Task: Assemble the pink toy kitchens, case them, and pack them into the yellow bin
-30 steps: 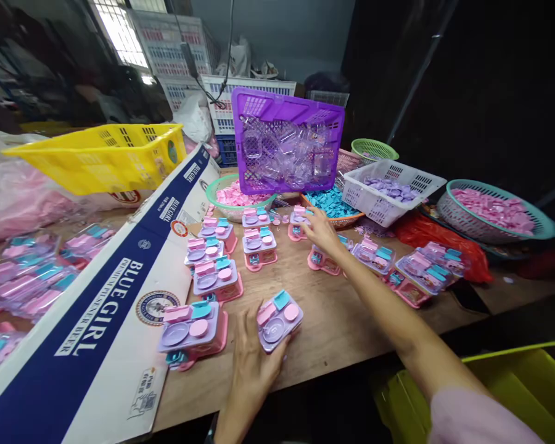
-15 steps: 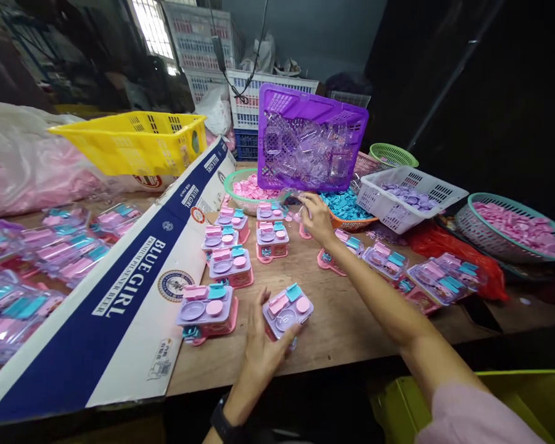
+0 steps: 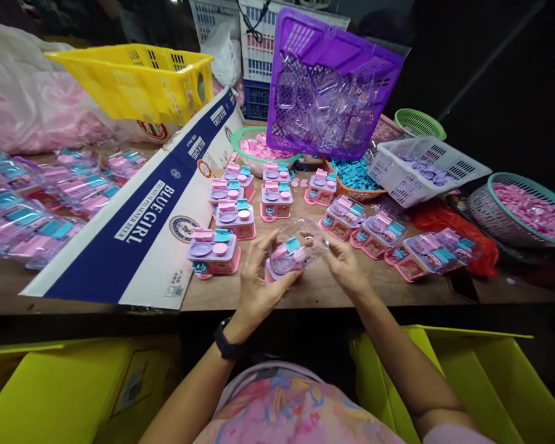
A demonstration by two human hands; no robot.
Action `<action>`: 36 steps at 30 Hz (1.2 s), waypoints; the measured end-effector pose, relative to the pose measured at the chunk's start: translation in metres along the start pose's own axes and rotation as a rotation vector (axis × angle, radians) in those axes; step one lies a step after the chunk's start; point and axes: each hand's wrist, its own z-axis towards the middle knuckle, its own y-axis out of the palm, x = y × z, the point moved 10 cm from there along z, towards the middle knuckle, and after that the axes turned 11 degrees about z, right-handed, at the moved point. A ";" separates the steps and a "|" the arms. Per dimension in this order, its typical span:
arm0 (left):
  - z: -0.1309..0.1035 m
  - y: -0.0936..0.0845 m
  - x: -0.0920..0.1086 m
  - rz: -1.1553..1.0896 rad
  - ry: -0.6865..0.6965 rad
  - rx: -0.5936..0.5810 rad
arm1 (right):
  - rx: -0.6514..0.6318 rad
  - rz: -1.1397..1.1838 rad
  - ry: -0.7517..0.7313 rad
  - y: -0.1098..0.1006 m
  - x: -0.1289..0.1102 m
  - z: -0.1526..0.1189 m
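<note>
My left hand (image 3: 259, 280), with a black watch on its wrist, is wrapped round a small toy kitchen set (image 3: 277, 269) with a lilac top and pink and teal parts. A clear plastic cover (image 3: 308, 231) lies partly over that set. My right hand (image 3: 345, 262) pinches the cover's right edge. Several similar sets, such as an uncovered one (image 3: 213, 250), stand left of and behind my hands. To the right, a row of sets (image 3: 383, 231) carries clear covers.
A slanted blue and white cardboard sheet (image 3: 139, 222) divides off more covered sets (image 3: 74, 185) at left. A purple basket (image 3: 374, 61) of clear covers leans behind. Baskets of parts and a red bag (image 3: 488, 253) sit at right; yellow bins (image 3: 481, 370) stand below.
My right hand has come back from the purple basket with a clear cover and brought it to the set in my left hand. The view has tilted downward.
</note>
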 end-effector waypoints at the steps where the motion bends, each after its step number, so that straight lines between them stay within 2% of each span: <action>1: -0.003 -0.007 0.004 0.129 0.048 0.012 | 0.042 -0.049 -0.038 -0.009 -0.011 -0.002; 2: -0.007 -0.011 0.008 0.236 0.096 0.012 | 0.036 -0.105 -0.083 -0.012 -0.023 -0.003; 3: -0.010 -0.013 0.012 0.306 0.137 0.003 | -0.032 -0.178 -0.127 -0.008 -0.036 -0.005; 5: -0.017 -0.014 0.016 0.342 0.187 0.004 | -0.278 -0.362 -0.196 0.015 -0.053 -0.009; 6: -0.020 -0.015 0.015 0.325 0.192 0.014 | -0.384 -0.449 -0.213 0.026 -0.056 -0.011; 8: -0.022 -0.013 0.008 0.279 0.168 0.022 | -0.495 -0.557 -0.218 0.036 -0.056 -0.008; 11: -0.020 -0.006 -0.020 0.292 0.053 -0.016 | -0.507 -0.553 -0.228 0.035 -0.044 0.010; 15: -0.026 0.010 -0.069 0.278 -0.162 -0.156 | -0.433 -0.478 -0.209 0.021 -0.014 0.036; 18: -0.038 0.019 -0.087 0.201 -0.262 -0.233 | -0.520 -0.479 -0.126 0.025 0.012 0.034; 21: -0.049 0.020 -0.085 0.157 -0.270 -0.246 | -0.619 -0.513 -0.041 0.029 0.020 0.018; 26: -0.062 0.019 -0.075 0.124 -0.215 -0.301 | -0.663 -0.568 -0.009 0.034 0.005 -0.003; 29: -0.065 0.018 -0.071 0.108 -0.180 -0.303 | -0.677 -0.610 0.005 0.035 0.000 -0.008; 36: -0.065 0.017 -0.068 0.095 -0.149 -0.309 | -0.740 -0.636 0.058 0.033 0.005 -0.007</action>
